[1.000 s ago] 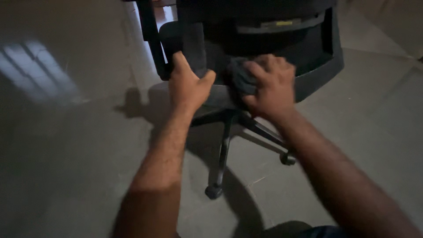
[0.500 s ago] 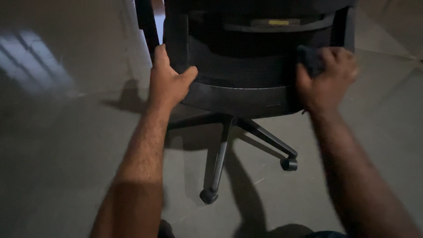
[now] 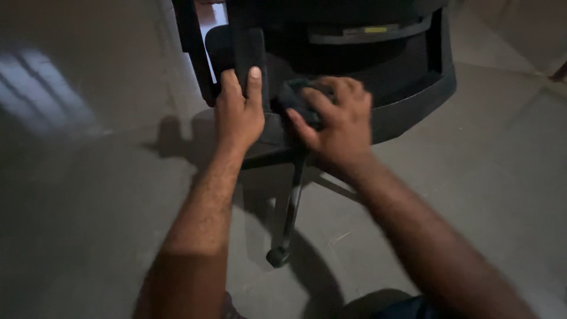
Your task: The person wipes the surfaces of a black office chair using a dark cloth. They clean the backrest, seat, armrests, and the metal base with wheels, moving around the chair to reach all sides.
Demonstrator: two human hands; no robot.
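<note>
A black office chair (image 3: 407, 100) stands in front of me, seen from behind and above. My left hand (image 3: 237, 112) grips the chair's left side by the armrest post (image 3: 248, 50), thumb up along it. My right hand (image 3: 338, 121) presses a dark cloth (image 3: 295, 97) against the back edge of the seat, fingers curled over it. One chair leg with a caster (image 3: 277, 256) sticks out toward me below the seat.
Grey tiled floor (image 3: 484, 195) lies all around the chair, with a patch of window light at the left (image 3: 47, 100). The chair's shadow falls on the floor at the left and below. A dark edge of my clothing (image 3: 407, 308) shows at the bottom.
My right hand with the cloth has swept from the chair's right edge back toward the middle, near my left hand. The view has shifted slightly; my left hand keeps its hold.
</note>
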